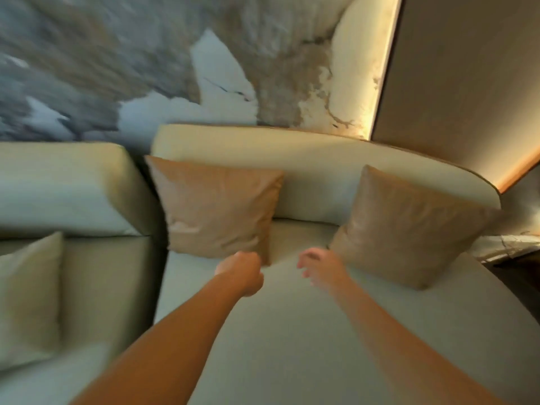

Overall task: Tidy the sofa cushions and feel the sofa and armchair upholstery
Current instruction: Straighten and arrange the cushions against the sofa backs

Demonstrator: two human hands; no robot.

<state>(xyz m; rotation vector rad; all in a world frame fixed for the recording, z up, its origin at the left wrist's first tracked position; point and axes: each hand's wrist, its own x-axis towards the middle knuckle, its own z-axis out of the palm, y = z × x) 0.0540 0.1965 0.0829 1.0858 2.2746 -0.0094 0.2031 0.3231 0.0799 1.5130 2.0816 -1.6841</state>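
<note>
A cream sofa (pixel 292 331) fills the lower view, its backrest (pixel 321 168) against the wall. Two tan square cushions lean upright on it: one (pixel 216 206) at the left of this seat, one (pixel 409 226) at the right. My left hand (pixel 242 273) hovers just below the left cushion's lower right corner, fingers curled, holding nothing. My right hand (pixel 318 267) is blurred, fingers spread, just left of the right cushion's lower corner. Both arms stretch out over the seat. I cannot tell whether either hand touches a cushion.
A second sofa section (pixel 58 185) adjoins on the left, with a pale cushion (pixel 29 296) on its seat. A marble-patterned wall (pixel 146 68) rises behind, beside a brown panel (pixel 467 83) with a lit edge. A marble side surface (pixel 511 244) lies at the right.
</note>
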